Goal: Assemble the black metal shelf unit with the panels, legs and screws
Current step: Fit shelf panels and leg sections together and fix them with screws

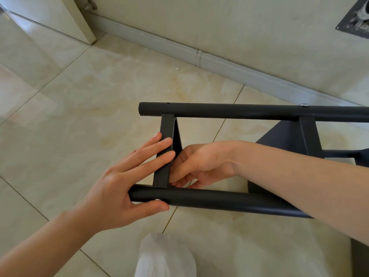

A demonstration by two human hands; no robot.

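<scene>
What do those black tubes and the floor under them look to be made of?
The near black tube and the far black tube look like metal with a matte black coating: an even, dull sheen, and a silvery screw head set in the far one. The floor looks like glazed ceramic or stone tile: glossy, cream-marbled, with thin joint lines. That is judged by look only.
</scene>
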